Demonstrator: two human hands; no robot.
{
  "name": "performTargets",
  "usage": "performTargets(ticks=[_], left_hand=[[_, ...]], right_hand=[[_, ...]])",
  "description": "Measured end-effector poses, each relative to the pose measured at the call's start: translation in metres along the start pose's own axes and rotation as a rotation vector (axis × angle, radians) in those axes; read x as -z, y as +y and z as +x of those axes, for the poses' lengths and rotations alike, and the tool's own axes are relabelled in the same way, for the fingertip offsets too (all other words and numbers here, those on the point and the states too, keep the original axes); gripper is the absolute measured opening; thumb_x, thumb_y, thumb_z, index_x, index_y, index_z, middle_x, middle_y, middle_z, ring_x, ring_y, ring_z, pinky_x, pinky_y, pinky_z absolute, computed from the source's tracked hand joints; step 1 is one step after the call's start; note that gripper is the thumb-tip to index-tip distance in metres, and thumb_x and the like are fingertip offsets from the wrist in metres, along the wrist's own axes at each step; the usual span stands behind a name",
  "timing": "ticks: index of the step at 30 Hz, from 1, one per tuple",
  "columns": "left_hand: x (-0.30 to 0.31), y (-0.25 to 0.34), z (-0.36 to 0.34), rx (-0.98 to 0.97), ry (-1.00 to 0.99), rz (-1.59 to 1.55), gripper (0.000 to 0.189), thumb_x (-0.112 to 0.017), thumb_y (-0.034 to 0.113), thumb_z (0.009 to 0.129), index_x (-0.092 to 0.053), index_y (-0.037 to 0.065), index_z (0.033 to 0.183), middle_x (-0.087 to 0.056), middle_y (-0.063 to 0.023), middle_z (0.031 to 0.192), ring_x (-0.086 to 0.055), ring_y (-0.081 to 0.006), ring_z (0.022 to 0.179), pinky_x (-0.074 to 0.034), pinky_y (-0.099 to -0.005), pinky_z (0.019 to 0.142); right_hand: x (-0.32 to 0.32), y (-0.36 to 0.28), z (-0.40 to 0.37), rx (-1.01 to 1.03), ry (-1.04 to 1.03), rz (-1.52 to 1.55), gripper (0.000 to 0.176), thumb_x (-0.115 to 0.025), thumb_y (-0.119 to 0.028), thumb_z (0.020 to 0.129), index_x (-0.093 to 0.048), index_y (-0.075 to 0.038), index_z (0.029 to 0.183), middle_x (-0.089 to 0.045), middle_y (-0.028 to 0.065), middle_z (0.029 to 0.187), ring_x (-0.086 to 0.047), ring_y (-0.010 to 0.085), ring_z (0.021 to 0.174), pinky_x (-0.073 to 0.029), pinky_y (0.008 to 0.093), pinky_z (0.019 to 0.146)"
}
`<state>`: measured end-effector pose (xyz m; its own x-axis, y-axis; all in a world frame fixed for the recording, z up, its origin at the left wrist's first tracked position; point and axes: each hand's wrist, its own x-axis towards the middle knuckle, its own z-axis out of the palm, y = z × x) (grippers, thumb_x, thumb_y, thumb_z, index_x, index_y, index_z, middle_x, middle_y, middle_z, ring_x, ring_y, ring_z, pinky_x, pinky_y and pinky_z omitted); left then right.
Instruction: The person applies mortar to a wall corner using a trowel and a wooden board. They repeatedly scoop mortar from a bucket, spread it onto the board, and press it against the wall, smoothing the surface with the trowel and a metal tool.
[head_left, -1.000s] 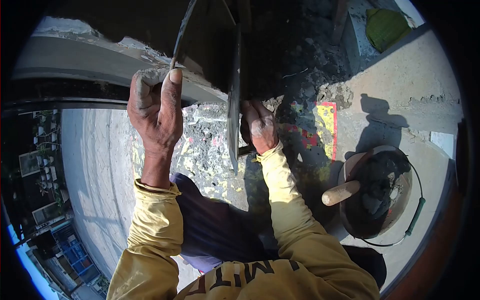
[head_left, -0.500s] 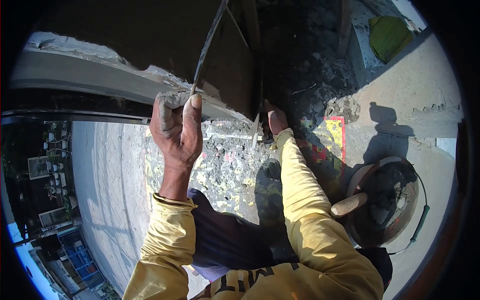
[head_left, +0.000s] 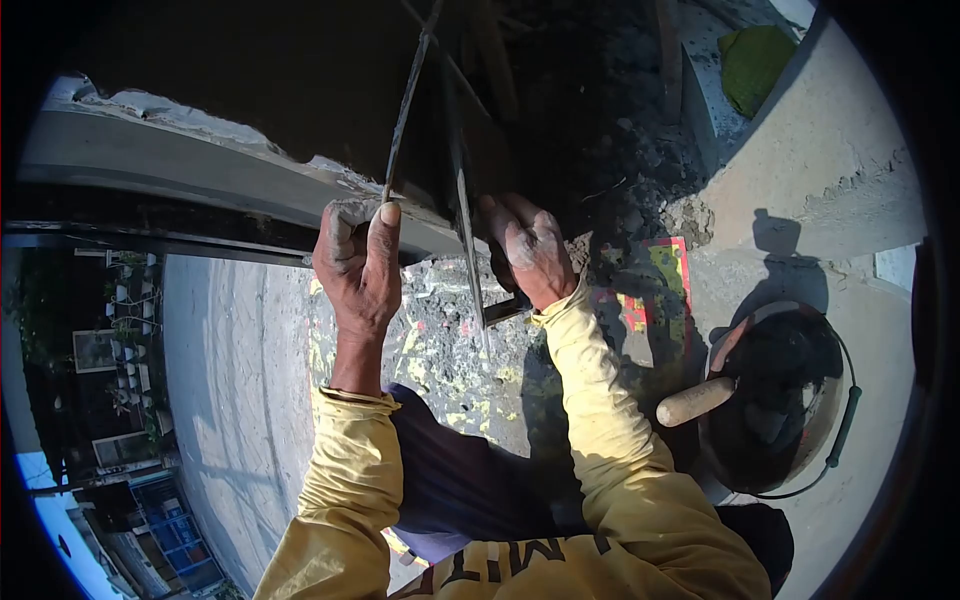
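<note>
Flat blade [head_left: 463,215] stands edge-on at the concrete ledge [head_left: 200,165], with a thin rod [head_left: 405,110] gripped beside it.
The left hand [head_left: 360,265] is fisted round the thin rod, thumb laid up along it, just under the ledge's rough edge. The right hand [head_left: 530,250] wraps the lower end of the flat blade, which stands almost upright between the two hands. The step in hand looks like setting the blade against the ledge edge with the rod held fast; a further move would call for both grips firm and the blade square. A pan [head_left: 835,440] of dark mortar with a wooden handle [head_left: 695,400] sits on the floor, well to the right. Fingers hide the blade's handle, the rod's upper end runs out of frame, and the shadowed recess above is too dark to read.
</note>
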<state>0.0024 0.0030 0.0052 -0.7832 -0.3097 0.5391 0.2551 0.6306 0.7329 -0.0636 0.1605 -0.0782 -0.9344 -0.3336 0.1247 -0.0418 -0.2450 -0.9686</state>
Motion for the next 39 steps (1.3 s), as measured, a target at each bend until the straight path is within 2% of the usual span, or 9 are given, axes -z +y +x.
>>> performTargets(ticks=[3,7,17,19,22,26,30,33,39], left_hand=[[0.000,0.003,-0.001,0.020,0.010,-0.011,0.012,-0.063,0.010,0.093,-0.058,0.001,0.089,-0.056,0.0005,0.080,-0.046,-0.0045,0.073,-0.039,-0.0188,0.067],[0.000,0.003,0.000,-0.003,0.017,-0.009,0.011,-0.063,0.009,0.093,-0.058,0.001,0.090,-0.057,0.0003,0.080,-0.047,-0.0054,0.074,-0.040,-0.0192,0.068],[0.000,-0.002,0.001,-0.017,0.002,-0.096,0.010,-0.063,0.008,0.093,-0.058,0.001,0.089,-0.055,0.0009,0.082,-0.046,-0.0053,0.074,-0.039,-0.0193,0.067],[0.001,-0.002,-0.001,-0.010,-0.004,-0.106,0.010,-0.063,0.010,0.094,-0.058,0.002,0.090,-0.055,0.0017,0.083,-0.046,-0.0046,0.075,-0.038,-0.0187,0.069],[-0.001,0.003,0.000,0.017,-0.020,-0.094,0.012,-0.062,0.015,0.095,-0.058,0.004,0.093,-0.056,0.0031,0.086,-0.046,-0.0035,0.078,-0.037,-0.0178,0.072],[-0.002,0.008,-0.002,0.046,0.001,-0.055,0.013,-0.062,0.015,0.095,-0.059,0.003,0.092,-0.056,0.0031,0.086,-0.046,-0.0036,0.078,-0.037,-0.0187,0.072],[0.000,0.005,-0.004,0.044,0.012,-0.058,0.012,-0.062,0.014,0.095,-0.059,0.004,0.092,-0.057,0.0032,0.085,-0.047,-0.0036,0.078,-0.038,-0.0189,0.073],[-0.003,0.002,-0.002,0.007,0.013,-0.083,0.011,-0.062,0.014,0.095,-0.059,0.004,0.092,-0.057,0.0030,0.085,-0.048,-0.0034,0.078,-0.038,-0.0187,0.074],[0.000,0.003,-0.003,0.034,0.006,-0.068,0.011,-0.062,0.014,0.095,-0.059,0.004,0.090,-0.056,0.0028,0.085,-0.048,-0.0040,0.079,-0.038,-0.0194,0.074]], right_hand=[[0.000,-0.014,-0.021,0.174,-0.070,-0.072,0.021,-0.058,-0.016,0.091,-0.066,0.000,0.101,-0.070,0.0133,0.087,-0.065,0.0273,0.079,-0.049,0.0344,0.072],[0.007,0.006,-0.051,-0.284,-0.137,0.373,0.025,-0.060,-0.026,0.092,-0.066,-0.002,0.098,-0.054,-0.0003,0.065,-0.047,0.0072,0.053,-0.037,0.0247,0.050],[-0.004,0.046,0.065,0.145,0.229,-0.277,0.031,-0.060,-0.028,0.090,-0.065,0.001,0.099,-0.065,0.0135,0.081,-0.056,0.0233,0.069,-0.046,0.0352,0.069],[-0.002,0.131,0.072,0.186,0.036,0.239,0.028,-0.062,-0.024,0.089,-0.064,0.001,0.101,-0.067,0.0164,0.086,-0.058,0.0271,0.070,-0.047,0.0360,0.068],[-0.018,0.005,0.011,0.170,0.153,-0.272,0.033,-0.068,-0.029,0.085,-0.064,0.001,0.096,-0.065,0.0238,0.080,-0.064,0.0414,0.073,-0.051,0.0412,0.064],[-0.001,0.042,-0.061,-0.084,-0.090,0.072,0.033,-0.064,-0.029,0.087,-0.066,-0.001,0.105,-0.069,0.0140,0.090,-0.066,0.0226,0.083,-0.049,0.0305,0.078],[0.013,0.077,-0.045,-0.498,0.311,0.189,0.032,-0.061,-0.030,0.091,-0.068,0.000,0.099,-0.069,0.0108,0.088,-0.062,0.0167,0.079,-0.047,0.0279,0.072],[0.028,0.088,0.006,-0.194,0.266,0.017,0.042,-0.057,-0.046,0.090,-0.068,-0.006,0.098,-0.064,0.0040,0.084,-0.052,0.0099,0.067,-0.042,0.0293,0.055],[0.014,0.013,0.073,-0.348,0.075,0.149,0.044,-0.060,-0.048,0.087,-0.069,-0.008,0.102,-0.057,-0.0008,0.072,-0.050,0.0099,0.062,-0.039,0.0265,0.052]])
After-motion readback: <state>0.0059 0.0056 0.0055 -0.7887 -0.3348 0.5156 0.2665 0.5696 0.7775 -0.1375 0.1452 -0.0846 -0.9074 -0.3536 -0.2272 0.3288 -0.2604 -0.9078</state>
